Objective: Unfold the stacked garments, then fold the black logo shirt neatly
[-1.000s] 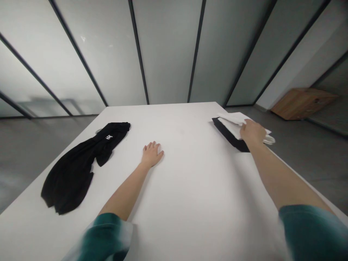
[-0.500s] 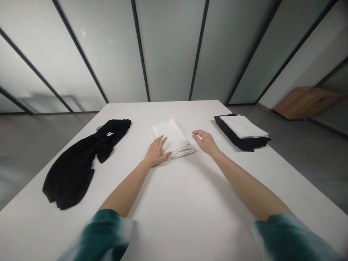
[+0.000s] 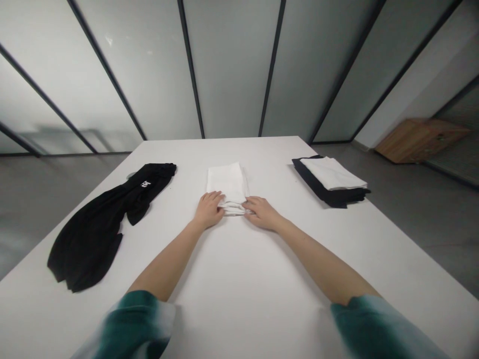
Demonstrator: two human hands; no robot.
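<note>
A folded white garment (image 3: 227, 182) lies in the middle of the white table (image 3: 254, 279). My left hand (image 3: 208, 210) grips its near left corner, fingers curled onto the cloth. My right hand (image 3: 261, 213) holds the near right corner the same way. A loose black garment (image 3: 101, 224) with a small white logo sprawls at the left. At the right edge sits a stack: a folded white piece (image 3: 332, 173) on folded black cloth (image 3: 329, 193).
Frosted glass panels with dark frames rise behind the table. A wooden cabinet (image 3: 419, 139) stands on the grey floor at the far right. The table's right edge runs close to the stack.
My right hand carried a folded white garment from the right stack to the table's middle. Both hands have since closed on its near edge, and it now lies straight.
</note>
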